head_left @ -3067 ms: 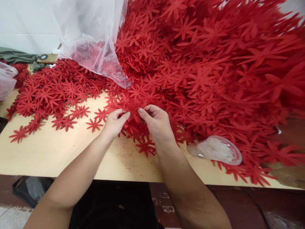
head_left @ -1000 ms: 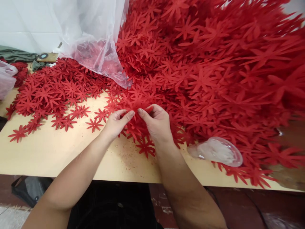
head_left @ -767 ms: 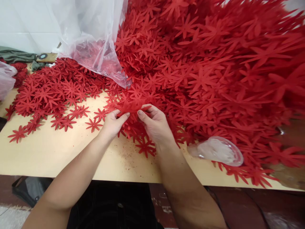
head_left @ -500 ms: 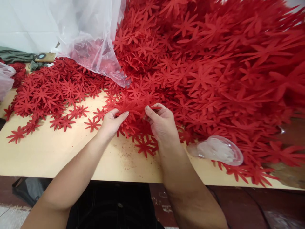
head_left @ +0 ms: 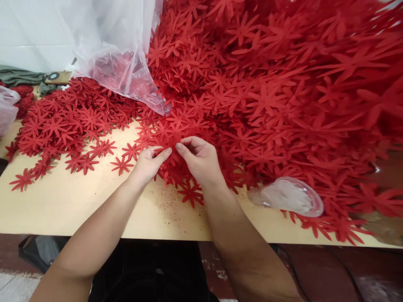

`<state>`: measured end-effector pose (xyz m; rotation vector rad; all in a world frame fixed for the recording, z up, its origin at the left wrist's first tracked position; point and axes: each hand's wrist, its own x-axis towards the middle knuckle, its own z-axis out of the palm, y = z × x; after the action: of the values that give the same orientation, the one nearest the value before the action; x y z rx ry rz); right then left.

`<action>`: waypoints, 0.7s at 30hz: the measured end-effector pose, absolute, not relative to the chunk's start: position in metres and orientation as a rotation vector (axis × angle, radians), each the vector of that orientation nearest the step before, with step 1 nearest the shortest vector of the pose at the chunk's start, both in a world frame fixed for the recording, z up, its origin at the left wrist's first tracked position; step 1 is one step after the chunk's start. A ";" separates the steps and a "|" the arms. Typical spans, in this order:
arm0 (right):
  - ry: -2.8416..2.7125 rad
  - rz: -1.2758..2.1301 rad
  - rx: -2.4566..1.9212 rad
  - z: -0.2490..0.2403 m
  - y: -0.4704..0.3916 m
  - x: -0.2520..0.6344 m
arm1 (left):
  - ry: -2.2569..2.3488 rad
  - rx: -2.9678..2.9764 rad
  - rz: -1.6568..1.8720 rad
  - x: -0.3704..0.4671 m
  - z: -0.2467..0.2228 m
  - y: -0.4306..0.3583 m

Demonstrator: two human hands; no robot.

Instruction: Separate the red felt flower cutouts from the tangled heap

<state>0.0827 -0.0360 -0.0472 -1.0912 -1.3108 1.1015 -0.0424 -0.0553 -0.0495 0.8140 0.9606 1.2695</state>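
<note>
My left hand (head_left: 148,165) is closed, thumb against fingers, pinching a red flower-shaped cutout (head_left: 170,144) with narrow petals. Close beside it, my right hand (head_left: 201,161) is closed too, its thumb and forefinger pressed together at the same red cutout. Its outline blends into the red pieces behind, so its exact edges cannot be made out. More loose red flower cutouts (head_left: 190,193) lie just below and between the hands on the tabletop (head_left: 126,209).
A large heap of red cutouts (head_left: 267,100) fills the right and back. A smaller pile (head_left: 59,119) lies at the left. A clear plastic bag (head_left: 126,79) hangs between them. A transparent cup with whitish contents (head_left: 289,197) lies on its side at the right.
My right hand has moved left, its fingertips now almost meeting those of my left hand. The left hand has stayed nearly in place.
</note>
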 end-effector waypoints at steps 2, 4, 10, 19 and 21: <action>-1.207 1.075 -1.094 -0.047 -0.034 0.084 | 0.963 0.808 1.249 -0.042 -0.050 -0.054; -1.118 1.015 -1.087 -0.049 -0.030 0.089 | 0.979 0.794 1.257 -0.043 -0.051 -0.053; -1.070 0.679 -1.124 -0.059 -0.016 0.111 | 1.007 0.747 1.311 -0.046 -0.052 -0.051; -1.636 0.589 -1.104 -0.045 -0.038 0.090 | 1.061 0.885 1.248 -0.044 -0.053 -0.054; -1.603 0.814 -1.092 -0.045 -0.039 0.083 | 1.068 0.967 1.201 -0.044 -0.053 -0.054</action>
<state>0.0827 -0.0391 -0.0452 -1.0925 -1.6028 0.8136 -0.0442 -0.0543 -0.0529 0.9667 1.0677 1.2015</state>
